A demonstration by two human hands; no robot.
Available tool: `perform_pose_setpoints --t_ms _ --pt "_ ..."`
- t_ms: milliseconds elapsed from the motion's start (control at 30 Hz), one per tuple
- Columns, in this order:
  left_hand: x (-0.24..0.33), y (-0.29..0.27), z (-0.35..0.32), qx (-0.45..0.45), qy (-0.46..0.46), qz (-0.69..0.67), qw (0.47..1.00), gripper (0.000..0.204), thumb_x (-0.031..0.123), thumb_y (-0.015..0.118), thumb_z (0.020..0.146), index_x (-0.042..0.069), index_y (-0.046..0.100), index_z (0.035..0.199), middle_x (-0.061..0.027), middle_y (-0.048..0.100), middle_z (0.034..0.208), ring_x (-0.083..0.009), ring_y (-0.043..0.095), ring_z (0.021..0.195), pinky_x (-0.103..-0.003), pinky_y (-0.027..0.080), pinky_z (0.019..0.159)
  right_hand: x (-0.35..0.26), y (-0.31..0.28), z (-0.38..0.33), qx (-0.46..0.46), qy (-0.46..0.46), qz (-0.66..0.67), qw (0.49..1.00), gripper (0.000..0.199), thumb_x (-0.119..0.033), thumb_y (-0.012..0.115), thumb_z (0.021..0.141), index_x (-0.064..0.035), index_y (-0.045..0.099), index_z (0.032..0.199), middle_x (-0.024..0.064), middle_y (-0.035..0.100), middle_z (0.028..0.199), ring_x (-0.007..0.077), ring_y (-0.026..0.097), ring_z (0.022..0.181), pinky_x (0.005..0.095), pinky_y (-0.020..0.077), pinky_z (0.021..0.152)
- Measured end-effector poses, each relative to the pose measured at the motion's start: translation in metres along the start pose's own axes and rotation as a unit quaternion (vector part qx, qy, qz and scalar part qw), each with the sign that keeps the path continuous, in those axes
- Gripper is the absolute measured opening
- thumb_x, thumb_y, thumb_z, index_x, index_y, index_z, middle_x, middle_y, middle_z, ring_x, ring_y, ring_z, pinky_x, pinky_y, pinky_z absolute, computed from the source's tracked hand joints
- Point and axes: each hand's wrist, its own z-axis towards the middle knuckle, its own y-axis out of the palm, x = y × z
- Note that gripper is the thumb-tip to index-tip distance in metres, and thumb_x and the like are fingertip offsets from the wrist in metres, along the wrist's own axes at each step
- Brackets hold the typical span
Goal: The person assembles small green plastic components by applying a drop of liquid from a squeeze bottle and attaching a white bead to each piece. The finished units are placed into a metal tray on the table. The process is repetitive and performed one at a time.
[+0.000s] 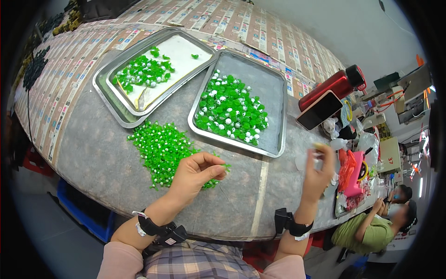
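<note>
Pinching small green piece (225, 166) in my left hand (197, 174), right at near edge of loose green pile (162, 149) on worktop (93, 153). My right hand (318, 174) well apart rightward, fingers closed on pale small thing, blurred.

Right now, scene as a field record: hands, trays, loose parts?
left hand: pinching a small green plastic piece over the loose green pile
right hand: raised, holding a small pale object, blurred
near steel tray: green and white pieces
far steel tray: holds an inner tray with fewer green pieces
surface: grey table
</note>
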Motion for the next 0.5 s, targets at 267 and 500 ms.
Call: perform_pose_setpoints --t_ms 267,500 --pt "0.002 0.003 0.003 -0.005 0.006 -0.004 1.0 0.008 0.005 0.057 0.075 0.001 0.055 0.082 -0.0066 0.059 0.073 -0.012 0.057 0.065 -0.023 0.047 0.061 -0.012 0.076 0.008 -0.268 0.039 0.067 0.96 0.021 -0.005 0.06 0.065 -0.0034 0.047 0.082 0.0081 0.053 0.068 0.0183 0.053 0.064 0.0275 0.0411 0.056" --pt "0.001 -0.001 -0.001 -0.072 -0.017 -0.027 0.997 0.011 0.007 0.057 0.076 0.0 0.056 0.085 -0.0059 0.059 0.078 -0.0103 0.056 0.07 -0.022 0.046 0.065 -0.035 0.043 0.003 -0.302 0.226 0.507 0.775 0.021 -0.004 0.052 0.076 -0.0033 0.044 0.096 0.0037 0.051 0.082 0.0103 0.05 0.07 0.0222 0.0404 0.06"
